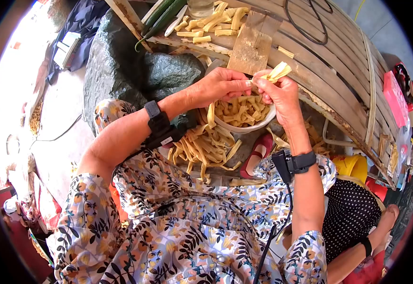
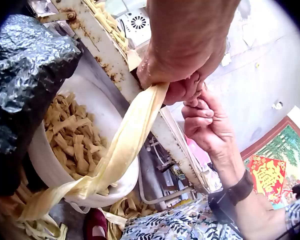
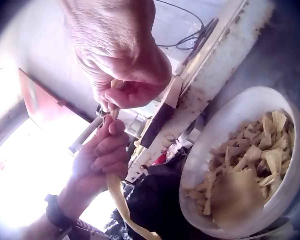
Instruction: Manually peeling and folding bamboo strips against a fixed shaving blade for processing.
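Strip (image 2: 130, 135) of pale yellow food is pinched by the curled fingers of left hand (image 1: 220, 87) and right hand (image 1: 284, 97), near the white bowl (image 3: 200, 160), seemingly mid-shaping, with the next move calling for 2 firm grips

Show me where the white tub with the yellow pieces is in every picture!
Head view: the white tub is near the middle, a little to the right.
Left wrist view: the white tub is at the lower left.
Right wrist view: the white tub is at the lower right.
Shared landmark: the rusty metal edge.
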Available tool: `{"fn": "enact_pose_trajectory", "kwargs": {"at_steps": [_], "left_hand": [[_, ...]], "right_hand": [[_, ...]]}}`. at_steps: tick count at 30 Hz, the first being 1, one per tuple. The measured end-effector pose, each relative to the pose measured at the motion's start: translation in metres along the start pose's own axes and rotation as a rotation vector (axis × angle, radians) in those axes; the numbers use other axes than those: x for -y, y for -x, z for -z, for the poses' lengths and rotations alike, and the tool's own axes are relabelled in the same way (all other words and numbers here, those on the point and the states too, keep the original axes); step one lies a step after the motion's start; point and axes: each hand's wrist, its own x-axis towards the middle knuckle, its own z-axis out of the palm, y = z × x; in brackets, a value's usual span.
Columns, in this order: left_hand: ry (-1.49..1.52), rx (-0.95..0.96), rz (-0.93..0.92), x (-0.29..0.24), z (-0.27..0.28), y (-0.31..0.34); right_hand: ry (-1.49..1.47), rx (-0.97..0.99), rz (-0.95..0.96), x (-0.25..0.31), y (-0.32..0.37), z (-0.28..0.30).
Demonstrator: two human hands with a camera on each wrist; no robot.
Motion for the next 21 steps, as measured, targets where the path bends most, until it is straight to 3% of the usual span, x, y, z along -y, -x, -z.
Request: {"fn": "enact_pose_trajectory", "kwargs": {"at_steps": [9, 12, 16, 21], "left_hand": [[0.235, 0.191, 0.066, -0.002, 0.018, -0.005], [-0.065, 0.02, 0.055, -0.023, 0.013, 0.003], [-0.278, -0.015, -0.123, -0.014, 0.038, -0.009], [-0.157, -0.283, -0.208, -0.049, 0.045, -0.027]], "right_hand": [[-0.153, -0.033, -0.041, 0.003, -0.005, 0.011], [-0.187, -0.039, -0.043, 0.006, -0.013, 0.013], [-0.197, -0.117, 0.024, 0.012, -0.025, 0.026], [-0.211, -0.19, 0.193, 0.026, -0.05, 0.02]]}}
